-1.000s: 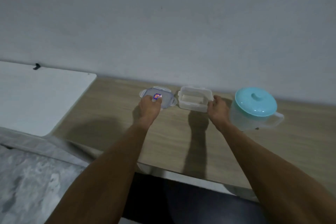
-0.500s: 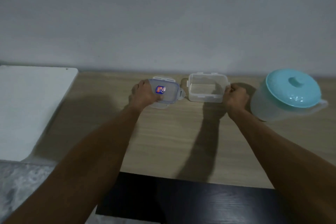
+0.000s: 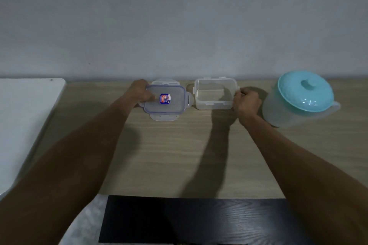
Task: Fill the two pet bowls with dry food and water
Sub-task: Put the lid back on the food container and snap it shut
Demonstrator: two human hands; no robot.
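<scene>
A clear container lid (image 3: 168, 100) with a blue seal, a small sticker and open clip flaps lies flat on the wooden table (image 3: 179, 155) near the wall. My left hand (image 3: 140, 91) grips its left edge. To its right stands the open, clear rectangular container (image 3: 215, 93), which looks empty. My right hand (image 3: 246, 100) is closed on that container's right end. A translucent jug (image 3: 298, 97) with a turquoise lid stands just right of my right hand. No pet bowls are in view.
A white surface (image 3: 25, 117) adjoins the table on the left. A grey wall (image 3: 179, 26) rises right behind the objects. A dark panel (image 3: 199, 219) lies below the table's near edge.
The view has shifted and tilted down, so the table sits more squarely in frame. Both hands keep their holds; the lid now lies flat with its flaps spread.
</scene>
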